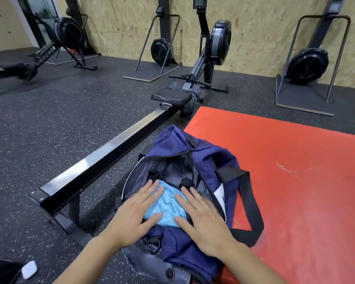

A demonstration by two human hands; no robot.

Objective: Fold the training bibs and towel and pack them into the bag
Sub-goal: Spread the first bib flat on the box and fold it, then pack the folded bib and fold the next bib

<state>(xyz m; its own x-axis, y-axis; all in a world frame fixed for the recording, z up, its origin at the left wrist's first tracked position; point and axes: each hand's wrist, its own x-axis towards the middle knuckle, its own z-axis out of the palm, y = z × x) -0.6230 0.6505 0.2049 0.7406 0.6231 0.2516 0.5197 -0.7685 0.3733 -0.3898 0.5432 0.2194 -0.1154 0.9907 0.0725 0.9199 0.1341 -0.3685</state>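
A navy blue bag (pixel 205 158) lies unzipped on the floor at the edge of a red mat, its black strap looping out to the right. Inside its opening sits a folded light blue cloth (pixel 167 206). My left hand (pixel 134 210) lies flat on the cloth's left side, fingers straight and spread. My right hand (pixel 201 217) lies flat on its right side and on the bag's rim, fingers also straight. Both palms press down on the cloth. No other bibs or towel show outside the bag.
A red mat (pixel 295 177) covers the floor to the right. A rowing machine's black rail (pixel 103 158) runs diagonally just left of the bag. More rowers and stands line the far wall. A small white case (pixel 29 268) lies at the lower left.
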